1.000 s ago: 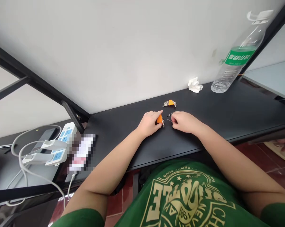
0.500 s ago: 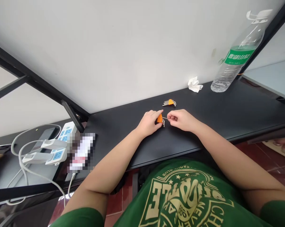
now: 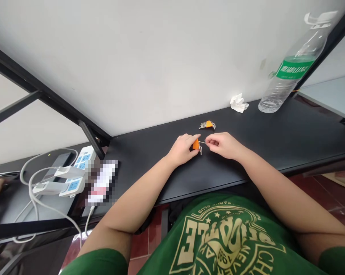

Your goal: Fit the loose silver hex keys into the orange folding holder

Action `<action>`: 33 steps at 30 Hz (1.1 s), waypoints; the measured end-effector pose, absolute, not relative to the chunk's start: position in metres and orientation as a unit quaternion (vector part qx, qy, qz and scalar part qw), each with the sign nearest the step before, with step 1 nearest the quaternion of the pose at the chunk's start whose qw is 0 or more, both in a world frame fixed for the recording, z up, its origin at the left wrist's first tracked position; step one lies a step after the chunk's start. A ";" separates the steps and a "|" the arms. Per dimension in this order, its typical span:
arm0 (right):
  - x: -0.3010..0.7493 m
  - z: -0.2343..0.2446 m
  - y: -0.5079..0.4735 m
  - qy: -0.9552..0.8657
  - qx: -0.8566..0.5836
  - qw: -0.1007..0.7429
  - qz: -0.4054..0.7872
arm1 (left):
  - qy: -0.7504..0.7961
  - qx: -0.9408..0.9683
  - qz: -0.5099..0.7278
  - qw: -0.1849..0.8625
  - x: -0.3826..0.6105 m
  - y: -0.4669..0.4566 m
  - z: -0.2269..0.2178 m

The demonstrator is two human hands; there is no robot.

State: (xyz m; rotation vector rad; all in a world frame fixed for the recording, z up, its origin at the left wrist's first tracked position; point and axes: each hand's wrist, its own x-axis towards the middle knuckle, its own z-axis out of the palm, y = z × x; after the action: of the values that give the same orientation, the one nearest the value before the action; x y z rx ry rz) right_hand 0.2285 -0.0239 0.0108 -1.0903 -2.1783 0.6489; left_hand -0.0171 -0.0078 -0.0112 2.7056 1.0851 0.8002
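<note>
A pale wall [image 3: 161, 57] rises beyond the person's fingers, and a black table [image 3: 275, 141] lies beneath them. Nearer the body than the fingers is a green shirt [image 3: 226, 229] with gold lettering. A clear bottle [image 3: 294, 70] with a green label stands far off to the right of the fingers, against the wall, and a white power strip [image 3: 85, 162] lies well to their left. The left hand [image 3: 181, 150] has its thumb and fingers closed around an orange holder of hex keys, while the right hand [image 3: 224, 145] is curled, its fingertips pinched together on a thin key. A crumpled tissue [image 3: 239, 103] sits beyond the right fingers. Just past both sets of fingertips lies a second key set [image 3: 209, 124]. The orange holder [image 3: 195, 144] sits between the left thumb and fingers, short key ends pointing rightward. The thin key [image 3: 202, 143] spans from the right fingertips to the holder's edge; whether it enters cannot be told.
</note>
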 end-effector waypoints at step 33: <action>0.226 0.014 -0.030 -0.792 -0.398 0.371 0.279 | 0.371 0.886 0.269 0.064 -0.013 -0.013 -0.005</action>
State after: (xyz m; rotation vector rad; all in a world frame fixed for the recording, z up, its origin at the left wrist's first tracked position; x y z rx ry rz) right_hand 0.2264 -0.0301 0.0138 -1.0195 -2.0303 0.7144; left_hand -0.0129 -0.0130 -0.0046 2.6764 1.1214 0.8124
